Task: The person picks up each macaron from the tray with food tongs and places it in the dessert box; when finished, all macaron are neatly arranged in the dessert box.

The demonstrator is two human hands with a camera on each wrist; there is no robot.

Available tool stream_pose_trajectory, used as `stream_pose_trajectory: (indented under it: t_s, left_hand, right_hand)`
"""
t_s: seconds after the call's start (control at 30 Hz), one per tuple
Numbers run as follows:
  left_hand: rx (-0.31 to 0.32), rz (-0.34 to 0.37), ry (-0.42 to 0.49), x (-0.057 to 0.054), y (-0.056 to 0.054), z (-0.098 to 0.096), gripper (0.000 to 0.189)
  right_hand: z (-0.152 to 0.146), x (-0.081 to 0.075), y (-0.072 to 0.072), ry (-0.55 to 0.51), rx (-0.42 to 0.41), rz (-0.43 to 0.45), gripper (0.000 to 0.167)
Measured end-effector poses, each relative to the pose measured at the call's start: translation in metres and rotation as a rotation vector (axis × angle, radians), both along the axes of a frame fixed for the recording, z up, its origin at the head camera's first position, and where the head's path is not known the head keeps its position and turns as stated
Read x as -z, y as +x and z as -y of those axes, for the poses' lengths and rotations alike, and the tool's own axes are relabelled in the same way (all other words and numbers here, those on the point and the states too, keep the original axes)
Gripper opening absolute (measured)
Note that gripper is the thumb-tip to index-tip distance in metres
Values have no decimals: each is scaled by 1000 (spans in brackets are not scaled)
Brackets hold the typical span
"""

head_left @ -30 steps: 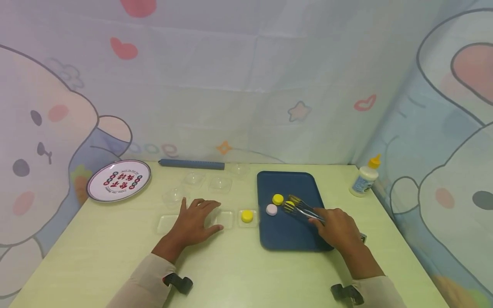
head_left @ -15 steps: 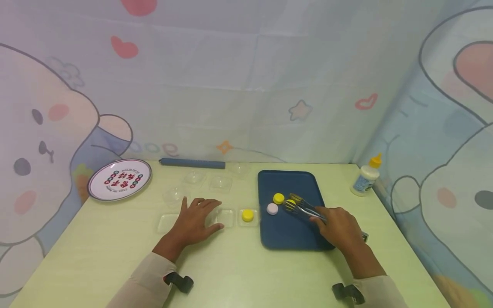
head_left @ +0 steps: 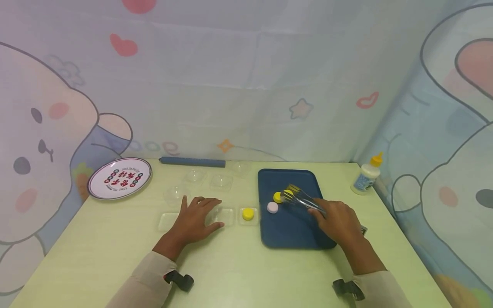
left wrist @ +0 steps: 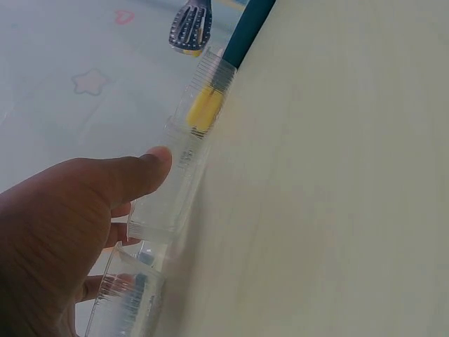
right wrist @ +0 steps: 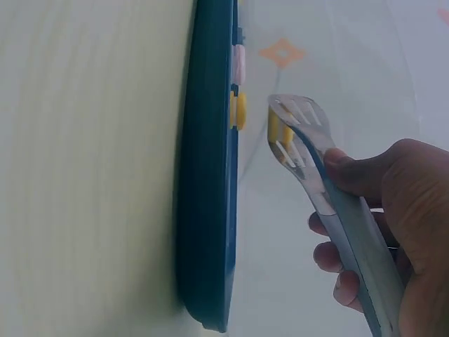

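My right hand (head_left: 339, 222) grips metal tongs (right wrist: 351, 239), whose slotted ends hold a yellow macaron (right wrist: 275, 128) raised above the blue tray (head_left: 292, 235). Another yellow macaron (head_left: 277, 197) and a pale pink macaron (head_left: 272, 208) lie on that tray. My left hand (head_left: 194, 222) is spread at a shallow clear plastic box (head_left: 227, 217), thumb on its near side and fingertips behind it. Just right of this box, a third yellow macaron (head_left: 248, 214) sits in a smaller-looking clear box beside the tray.
Another clear box (head_left: 166, 221) stands left of my left hand. Several clear domed lids (head_left: 221, 181) lie farther back. A printed plate (head_left: 120, 179) leans out at the back left, a blue-grey rod (head_left: 192, 162) lies along the rear edge, and a white bottle (head_left: 365, 177) stands at right.
The tongs have come up slightly from the tray with the yellow macaron between their ends. My left hand stays in place at the box.
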State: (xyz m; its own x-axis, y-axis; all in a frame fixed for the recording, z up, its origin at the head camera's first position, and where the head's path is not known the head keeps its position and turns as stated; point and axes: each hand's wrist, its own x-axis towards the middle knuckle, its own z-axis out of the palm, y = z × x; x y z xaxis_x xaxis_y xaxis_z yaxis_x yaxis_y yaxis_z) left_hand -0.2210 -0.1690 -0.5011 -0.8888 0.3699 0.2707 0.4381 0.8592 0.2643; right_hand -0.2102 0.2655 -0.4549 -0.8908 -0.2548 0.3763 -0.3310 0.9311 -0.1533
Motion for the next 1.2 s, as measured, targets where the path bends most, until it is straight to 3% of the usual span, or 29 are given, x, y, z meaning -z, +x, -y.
stream_pose_trajectory:
  t_s: [0.7,1.2]
  left_hand:
    - [-2,15,13,0,0,0,67]
    - [-6,12,4,-2,0,-1,67]
  right_hand:
    - [23,-15,-8,5,-92,-82,37]
    - [49,-17,-7,7,-133,-51,40]
